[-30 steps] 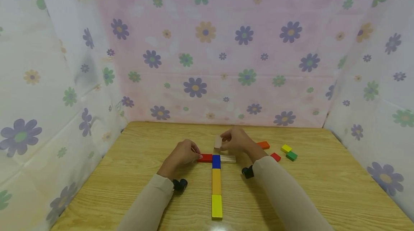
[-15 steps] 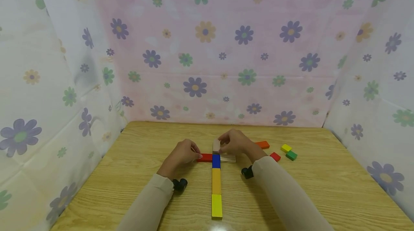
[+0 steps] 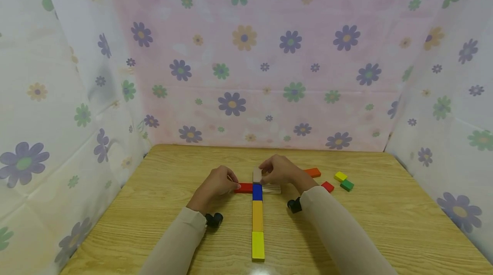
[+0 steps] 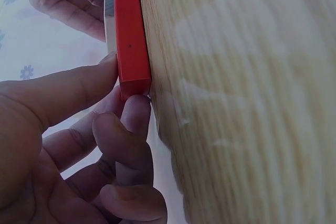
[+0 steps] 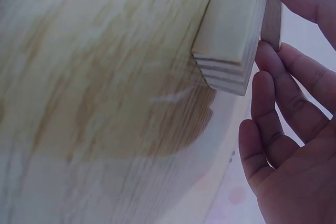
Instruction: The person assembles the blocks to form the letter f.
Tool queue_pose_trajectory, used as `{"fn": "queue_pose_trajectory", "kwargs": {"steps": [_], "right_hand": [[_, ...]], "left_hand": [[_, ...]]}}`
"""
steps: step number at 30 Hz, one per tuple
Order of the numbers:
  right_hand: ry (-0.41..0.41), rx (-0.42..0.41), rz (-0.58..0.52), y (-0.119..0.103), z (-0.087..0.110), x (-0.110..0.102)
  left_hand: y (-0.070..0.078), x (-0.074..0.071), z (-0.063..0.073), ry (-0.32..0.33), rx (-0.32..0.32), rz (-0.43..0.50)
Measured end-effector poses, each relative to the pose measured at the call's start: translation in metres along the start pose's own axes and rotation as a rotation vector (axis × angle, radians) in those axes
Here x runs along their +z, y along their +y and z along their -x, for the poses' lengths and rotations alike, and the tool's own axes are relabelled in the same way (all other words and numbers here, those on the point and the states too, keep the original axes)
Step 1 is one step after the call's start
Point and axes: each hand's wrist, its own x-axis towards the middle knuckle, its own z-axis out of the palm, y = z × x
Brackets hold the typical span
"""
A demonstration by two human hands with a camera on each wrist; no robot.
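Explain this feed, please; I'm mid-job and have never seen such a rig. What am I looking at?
No machine here: a person's bare left hand and right hand do the work. One picture comes from a camera on the person's head, looking forward and down; the others come from cameras on each wrist. On the wood-grain table, a yellow block, an amber block and a blue block form a line running away from the person. The left hand pinches a long red block at the blue one's left; a striped wooden block lies at its right. The right hand pinches a plain wooden block beyond the blue one. Off to the right lie an orange block, a small red block, a small yellow block and a green block.
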Motion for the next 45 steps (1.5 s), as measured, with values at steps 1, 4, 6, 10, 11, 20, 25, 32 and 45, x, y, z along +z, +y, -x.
{"fn": "queue_pose_trajectory", "kwargs": {"steps": [1,4,6,10,11,20,25,32,45], "right_hand": [[-0.003,0.001,-0.002,-0.0002,0.0002,0.0000],[-0.012,0.005,-0.011,-0.0013,0.0012,0.0001],[-0.022,0.011,-0.016,-0.0019,0.0016,0.0000],[-0.039,0.021,-0.021,-0.0033,0.0016,-0.0003],[-0.042,0.022,-0.021,-0.0037,0.0015,-0.0005],[-0.053,0.025,-0.009,-0.0045,0.0015,-0.0012],[-0.058,0.041,0.002,-0.0052,0.0007,-0.0006],[-0.063,0.019,0.016,-0.0048,-0.0006,0.0003],[-0.045,0.025,0.041,-0.0064,-0.0026,0.0007]], "left_hand": [[-0.0004,0.0003,-0.0004,-0.001,0.002,0.001],[-0.0015,0.0007,-0.0009,-0.002,0.004,-0.004],[-0.0018,0.0010,-0.0010,-0.003,0.004,-0.005],[-0.0016,0.0008,-0.0007,-0.002,0.003,-0.004],[-0.0015,0.0006,-0.0005,-0.002,0.004,-0.003],[-0.0001,0.0005,-0.0008,-0.004,0.002,-0.007],[0.0006,0.0005,-0.0001,-0.001,-0.014,0.005],[0.0001,0.0012,-0.0005,-0.003,-0.016,0.003],[-0.0007,0.0007,-0.0007,-0.002,-0.014,0.004]]}}
